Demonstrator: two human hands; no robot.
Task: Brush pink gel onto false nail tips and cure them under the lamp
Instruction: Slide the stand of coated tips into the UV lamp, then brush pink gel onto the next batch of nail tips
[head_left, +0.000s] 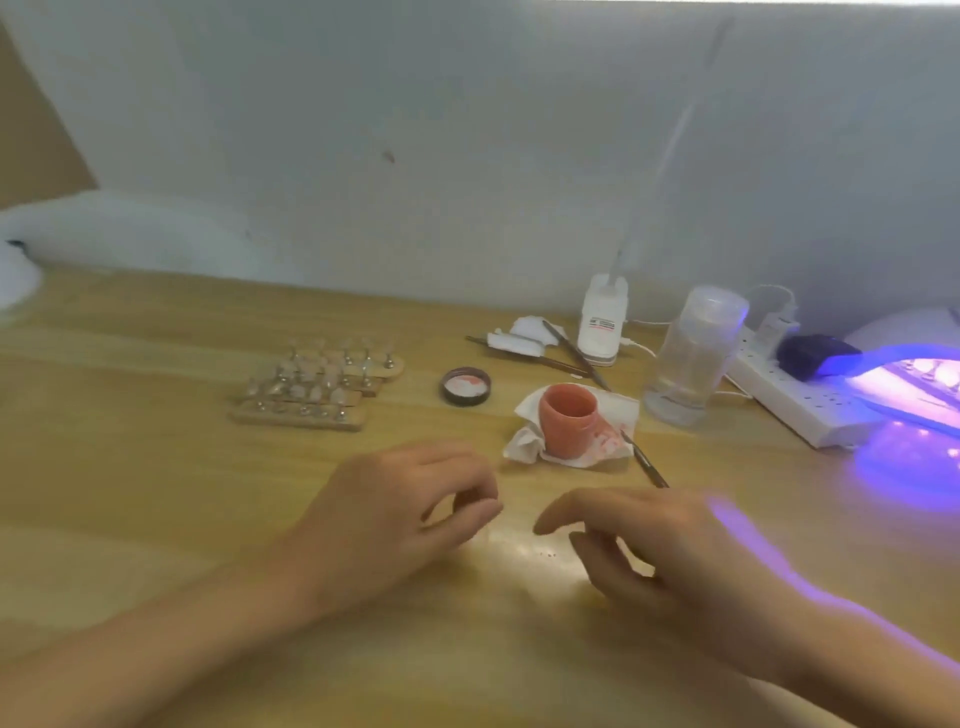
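Both of your hands hang low over the wooden table (156, 467), left hand (410, 514) and right hand (670, 551) loosely curled and apart, nothing visibly held in either, though blur softens the fingertips. The brush (644, 460) lies just beyond your right hand, its tip on the stained tissue (524, 447) under the open pink gel jar (569, 421); the jar's lid (466, 385) sits apart to the left. Rows of false nail tips on wooden stands (317, 384) stand further left, well apart from the lit curing lamp (914, 364) at the right edge, where more tips seem to glow violet. Picking up the brush looks to be next: pinch it low on the handle, load gel sparingly, and draw one stand close first. The white bottle (602, 327) behind bears red print, too blurred to read.
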